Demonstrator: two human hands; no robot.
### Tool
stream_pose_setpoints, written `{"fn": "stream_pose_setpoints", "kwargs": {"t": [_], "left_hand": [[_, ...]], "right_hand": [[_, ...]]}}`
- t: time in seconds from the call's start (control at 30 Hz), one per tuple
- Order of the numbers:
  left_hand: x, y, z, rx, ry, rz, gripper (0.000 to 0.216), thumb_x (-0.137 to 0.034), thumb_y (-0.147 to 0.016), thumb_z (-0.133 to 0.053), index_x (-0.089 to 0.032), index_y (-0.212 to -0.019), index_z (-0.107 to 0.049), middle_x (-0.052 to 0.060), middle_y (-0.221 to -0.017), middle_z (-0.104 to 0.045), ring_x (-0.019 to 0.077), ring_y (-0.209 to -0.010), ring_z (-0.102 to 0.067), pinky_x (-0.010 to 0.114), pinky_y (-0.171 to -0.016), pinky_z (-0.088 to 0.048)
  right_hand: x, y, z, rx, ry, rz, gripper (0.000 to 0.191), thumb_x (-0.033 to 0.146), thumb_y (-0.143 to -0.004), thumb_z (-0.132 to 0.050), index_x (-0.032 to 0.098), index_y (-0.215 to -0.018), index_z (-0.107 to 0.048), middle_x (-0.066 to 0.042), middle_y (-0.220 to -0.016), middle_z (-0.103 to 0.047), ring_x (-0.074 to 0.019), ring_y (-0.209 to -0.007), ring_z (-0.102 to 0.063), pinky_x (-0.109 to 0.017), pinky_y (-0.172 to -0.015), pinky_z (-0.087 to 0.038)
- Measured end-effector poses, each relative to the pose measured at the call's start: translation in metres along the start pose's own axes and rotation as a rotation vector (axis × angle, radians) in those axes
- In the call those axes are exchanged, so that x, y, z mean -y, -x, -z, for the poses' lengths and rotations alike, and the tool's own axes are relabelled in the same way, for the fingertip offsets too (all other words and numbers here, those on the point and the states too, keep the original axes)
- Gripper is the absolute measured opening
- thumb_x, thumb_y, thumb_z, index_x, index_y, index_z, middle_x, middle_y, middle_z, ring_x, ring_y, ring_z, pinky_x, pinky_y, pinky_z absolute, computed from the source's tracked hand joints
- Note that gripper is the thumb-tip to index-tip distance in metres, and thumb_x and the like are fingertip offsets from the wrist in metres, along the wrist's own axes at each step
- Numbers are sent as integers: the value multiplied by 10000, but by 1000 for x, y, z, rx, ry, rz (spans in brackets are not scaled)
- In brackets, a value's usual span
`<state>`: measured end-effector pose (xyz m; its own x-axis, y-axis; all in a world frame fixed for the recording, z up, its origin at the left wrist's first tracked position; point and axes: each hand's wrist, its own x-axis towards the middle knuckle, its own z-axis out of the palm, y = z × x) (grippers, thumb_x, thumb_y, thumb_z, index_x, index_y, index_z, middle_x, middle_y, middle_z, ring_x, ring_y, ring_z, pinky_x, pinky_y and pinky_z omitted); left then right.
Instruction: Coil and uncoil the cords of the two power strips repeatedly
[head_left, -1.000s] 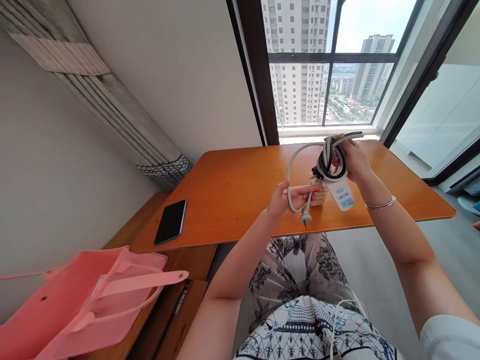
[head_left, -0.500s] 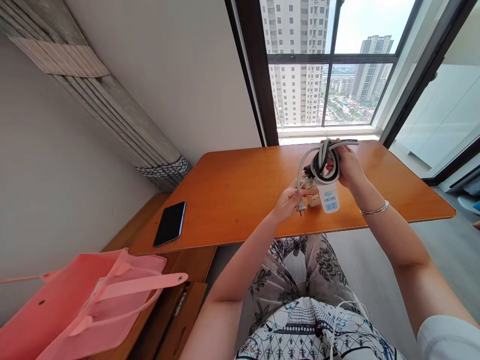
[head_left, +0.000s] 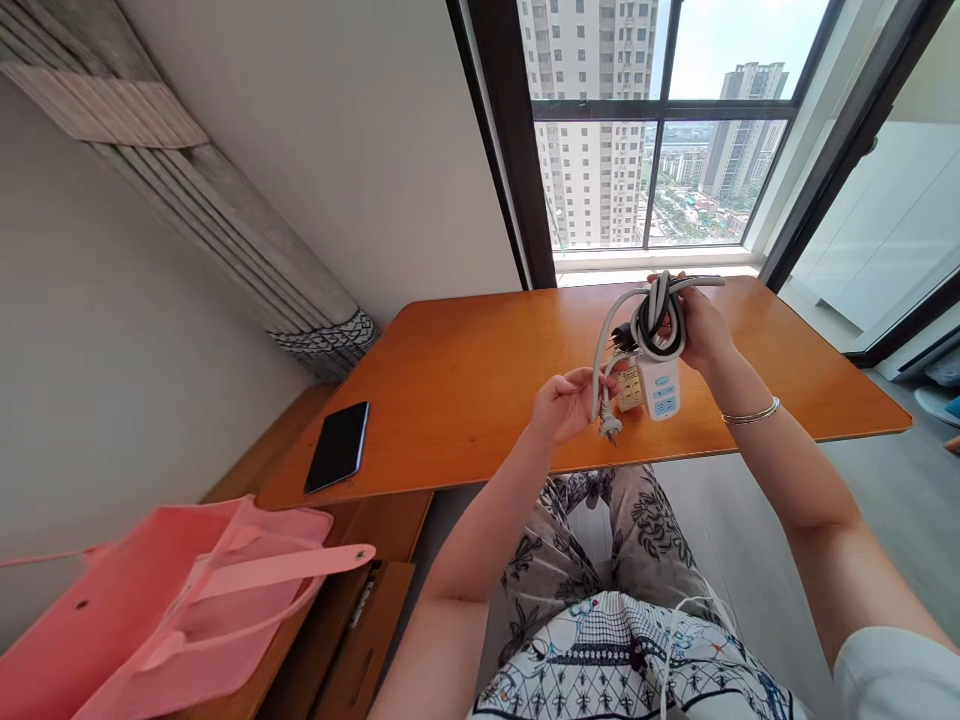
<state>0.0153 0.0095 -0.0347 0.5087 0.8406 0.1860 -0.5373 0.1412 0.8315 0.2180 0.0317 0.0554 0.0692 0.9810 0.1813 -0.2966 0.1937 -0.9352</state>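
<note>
In my right hand [head_left: 703, 328] is a bundle of coiled grey and black power cords [head_left: 660, 318], held above the wooden table. A white power strip [head_left: 661, 388] with blue-marked sockets hangs below the coil, and a yellowish block [head_left: 628, 385], perhaps a second strip, shows behind it. My left hand [head_left: 571, 402] pinches the loose grey cord near its grey plug [head_left: 610, 428], which dangles with the prongs down. A black plug [head_left: 622, 338] sticks out to the left of the coil. The right fingers are partly hidden behind the cords.
The orange-brown table [head_left: 465, 400] spreads under my hands, its front edge close to my lap. A black phone [head_left: 337, 446] lies at its left end. An open pink bag [head_left: 187, 600] stands at lower left, by a wooden drawer [head_left: 371, 630]. Beyond is a window [head_left: 660, 180].
My left hand has shifted slightly left and turned, drawing the grey cord a little away from the bundle. The grey plug hangs slightly lower. My right hand still holds the coil.
</note>
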Motion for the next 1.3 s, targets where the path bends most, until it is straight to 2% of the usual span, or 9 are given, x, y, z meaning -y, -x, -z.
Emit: {"fn": "stream_pose_setpoints", "kwargs": {"t": [0.13, 0.37, 0.47, 0.57, 0.7, 0.83, 0.97, 1.17, 1.3], "left_hand": [[5, 0, -1, 28, -121, -75, 343, -312, -552, -817, -198, -804, -613, 64, -1025, -626, 174, -853, -578, 364, -800, -490], [9, -3, -6, 140, -315, -178, 539, -362, -586, -892, -238, -1006, -578, 38, -1050, -574, 120, -818, -531, 269, -729, -498], [11, -4, -9, 113, -304, -193, 687, -397, -586, -898, -280, -1177, -568, 69, -1205, -567, 174, -1021, -574, 319, -875, -521], [12, -2, -12, 113, -282, -203, 884, -413, -602, -894, -337, -1380, -480, 98, -1404, -489, 266, -1326, -471, 394, -1026, -481], [14, 0, -13, 181, -305, -198, 1056, -390, -648, -876, -424, -1526, -291, 92, -1545, -371, 298, -1446, -355, 417, -1049, -476], [18, 3, -8, 203, -356, -184, 1197, -354, -671, -867, -497, -1558, -76, 96, -1590, -305, 287, -1374, -447, 358, -927, -542], [23, 4, -5, 210, -423, -232, 1214, -328, -713, -838, -523, -1548, 20, 88, -1586, -335, 230, -1211, -561, 279, -795, -554], [24, 8, -8, 212, -443, -246, 1233, -334, -751, -795, -501, -1534, 142, 86, -1630, -256, 298, -1506, -248, 370, -927, -552], [22, 15, -13, 187, -530, -268, 1268, -276, -755, -766, -500, -1505, 231, 105, -1634, -218, 304, -1443, -376, 336, -840, -574]], "right_hand": [[-2, -2, 0, -10, -26, 24, 544, 705, -806, -613, 208, -1012, -694, 27, -645, -548, -93, -520, -467, -228, -434, -366], [-5, -1, -1, -70, -11, 23, 560, 700, -804, -607, 218, -1078, -689, 16, -675, -605, -106, -555, -523, -224, -455, -388], [-5, -2, -1, -72, -4, 35, 553, 702, -810, -601, 223, -1070, -693, 14, -693, -615, -103, -566, -531, -218, -464, -397], [-4, -5, -1, -61, 30, 41, 536, 696, -815, -600, 227, -1058, -692, 19, -683, -605, -100, -555, -525, -215, -458, -393], [-3, -5, -2, -63, 45, 46, 510, 677, -833, -587, 230, -1056, -687, 36, -626, -552, -93, -513, -484, -212, -438, -372], [-3, -2, -3, -55, 14, 36, 502, 674, -827, -595, 213, -1005, -681, 34, -613, -528, -90, -499, -453, -219, -427, -357], [-5, -1, -3, -43, 18, 28, 517, 693, -831, -579, 211, -993, -675, 29, -603, -515, -105, -523, -480, -229, -438, -360], [-6, -2, -5, -43, 26, 46, 525, 694, -818, -596, 234, -1055, -680, 36, -604, -534, -115, -543, -505, -239, -466, -380], [-5, -1, -7, -28, 18, 50, 477, 661, -826, -613, 243, -1042, -691, 28, -625, -549, -126, -580, -530, -240, -469, -382]]}}
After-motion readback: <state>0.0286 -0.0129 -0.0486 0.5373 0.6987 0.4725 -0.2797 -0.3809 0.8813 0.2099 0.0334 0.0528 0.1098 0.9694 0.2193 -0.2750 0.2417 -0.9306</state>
